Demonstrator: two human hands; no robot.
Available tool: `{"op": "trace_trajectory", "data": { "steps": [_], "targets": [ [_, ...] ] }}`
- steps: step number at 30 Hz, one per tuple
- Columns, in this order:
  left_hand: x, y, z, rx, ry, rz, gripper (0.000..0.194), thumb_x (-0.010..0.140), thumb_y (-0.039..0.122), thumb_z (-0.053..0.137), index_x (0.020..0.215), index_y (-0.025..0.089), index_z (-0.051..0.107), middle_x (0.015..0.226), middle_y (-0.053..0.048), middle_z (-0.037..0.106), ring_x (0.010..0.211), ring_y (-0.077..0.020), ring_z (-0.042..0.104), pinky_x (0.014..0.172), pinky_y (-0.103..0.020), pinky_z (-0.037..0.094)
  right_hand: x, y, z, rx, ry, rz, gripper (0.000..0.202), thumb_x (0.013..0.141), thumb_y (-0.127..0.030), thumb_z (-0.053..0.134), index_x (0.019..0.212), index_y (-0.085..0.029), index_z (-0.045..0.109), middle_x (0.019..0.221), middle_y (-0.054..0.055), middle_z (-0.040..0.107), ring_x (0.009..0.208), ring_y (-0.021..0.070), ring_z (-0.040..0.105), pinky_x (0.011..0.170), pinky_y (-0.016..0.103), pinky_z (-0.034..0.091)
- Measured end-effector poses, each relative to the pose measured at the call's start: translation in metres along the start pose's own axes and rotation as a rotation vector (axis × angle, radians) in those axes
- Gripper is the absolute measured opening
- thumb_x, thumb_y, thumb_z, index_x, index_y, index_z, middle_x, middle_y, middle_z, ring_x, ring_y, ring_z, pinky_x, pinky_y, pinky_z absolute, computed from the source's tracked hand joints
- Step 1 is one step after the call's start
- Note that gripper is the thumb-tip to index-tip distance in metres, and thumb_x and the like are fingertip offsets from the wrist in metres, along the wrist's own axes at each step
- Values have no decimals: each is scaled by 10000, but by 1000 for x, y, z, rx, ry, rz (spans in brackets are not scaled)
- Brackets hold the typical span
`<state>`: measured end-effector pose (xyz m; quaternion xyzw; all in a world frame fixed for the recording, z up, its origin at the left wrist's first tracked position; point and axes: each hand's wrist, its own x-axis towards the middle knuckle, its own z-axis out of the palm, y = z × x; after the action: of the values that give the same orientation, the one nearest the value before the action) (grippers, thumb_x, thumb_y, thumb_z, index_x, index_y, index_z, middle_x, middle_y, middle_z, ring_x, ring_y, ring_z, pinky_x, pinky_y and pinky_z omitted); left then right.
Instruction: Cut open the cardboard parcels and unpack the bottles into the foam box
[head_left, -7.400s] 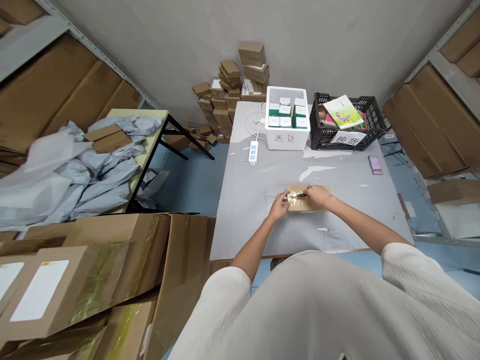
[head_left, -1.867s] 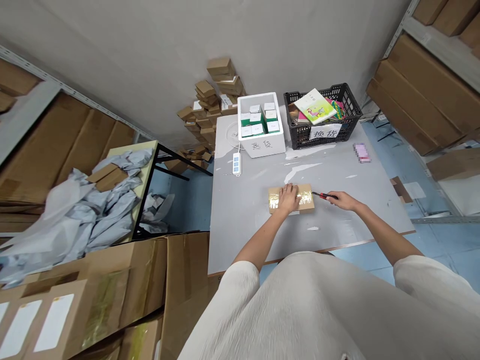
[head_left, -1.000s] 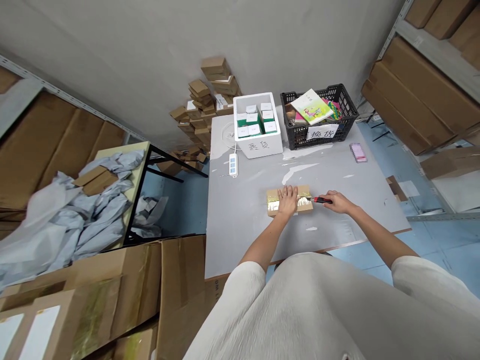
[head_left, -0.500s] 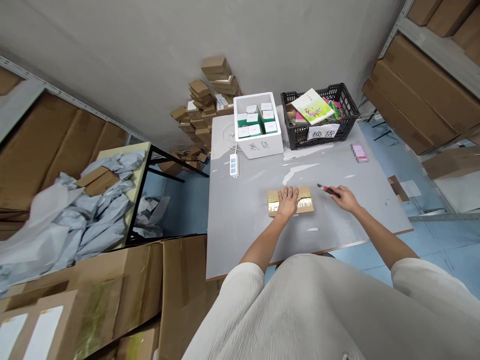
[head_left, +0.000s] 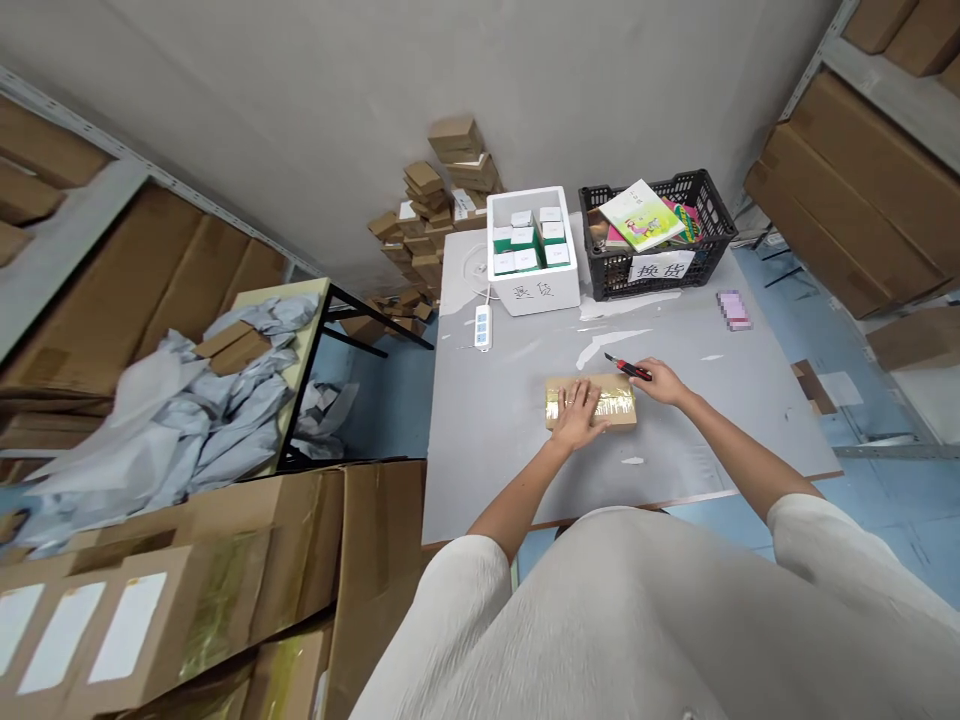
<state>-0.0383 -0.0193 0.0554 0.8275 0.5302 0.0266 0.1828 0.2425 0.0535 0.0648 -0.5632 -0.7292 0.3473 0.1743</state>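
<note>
A small cardboard box with shiny tape across its top lies on the grey table. My left hand rests flat on the box's left part, fingers spread. In my right hand is a red and black utility knife, its blade pointing left above the box's far right edge. The blade looks apart from the tape.
Behind the box stand a white foam box of green and white cartons and a black crate holding books. A power strip lies left, a blurred pink item right. Large cartons flank the table's left side.
My right hand has brought the knife left, from beside the box to above its far right edge. My left hand stays on the box, its fingers more spread. The view has shifted slightly.
</note>
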Motion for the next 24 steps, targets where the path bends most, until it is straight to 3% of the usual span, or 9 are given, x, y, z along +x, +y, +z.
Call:
{"op": "trace_trajectory", "data": {
  "steps": [3, 6, 12, 17, 21, 24],
  "targets": [
    [-16, -12, -1, 16, 39, -40, 816, 967, 569, 687, 1664, 291, 368, 1761, -157, 317, 1646, -361, 238, 1331, -596, 172, 17, -17, 15, 74, -97, 50, 346, 981, -453, 654, 1197, -198, 742, 1145, 95, 777, 1019, 271, 690, 898, 349, 518],
    [-22, -23, -4, 13, 85, -118, 838, 917, 553, 773, 1631, 306, 412, 1672, -168, 431, 1554, -380, 374, 1269, -567, 294, 18, -24, 25, 71, -116, 75, 311, 978, -436, 650, 1169, -205, 732, 1083, 68, 790, 940, 246, 698, 816, 320, 512],
    [-14, -45, -18, 29, 128, -245, 685, 951, 433, 770, 1559, 276, 495, 1486, -162, 580, 1335, -361, 551, 1115, -482, 441, -8, -18, 29, 34, -70, 125, 315, 961, -419, 658, 1197, -218, 713, 1098, 69, 799, 962, 257, 715, 797, 317, 510],
    [-2, -62, -28, -65, 66, -243, 575, 1024, 282, 639, 1574, 256, 470, 1372, -124, 664, 1249, -319, 618, 1066, -422, 474, -34, -26, 48, 104, -59, 133, 352, 941, -469, 666, 1192, -229, 722, 1056, 56, 800, 936, 255, 716, 779, 313, 514],
    [4, -62, -30, -141, 35, -232, 519, 1033, 206, 561, 1545, 246, 486, 1355, -104, 684, 1232, -297, 632, 1057, -402, 481, -38, -29, 61, 163, -40, 142, 381, 923, -514, 666, 1166, -227, 730, 998, 47, 789, 888, 243, 702, 772, 316, 516],
    [5, -46, -29, -124, 75, -264, 397, 1034, 206, 522, 1425, 249, 573, 1365, -112, 673, 1271, -308, 603, 1074, -424, 469, -24, -23, 60, 212, 11, 183, 386, 887, -548, 688, 1102, -230, 723, 952, 38, 772, 850, 230, 681, 755, 317, 516]
  ]
}}
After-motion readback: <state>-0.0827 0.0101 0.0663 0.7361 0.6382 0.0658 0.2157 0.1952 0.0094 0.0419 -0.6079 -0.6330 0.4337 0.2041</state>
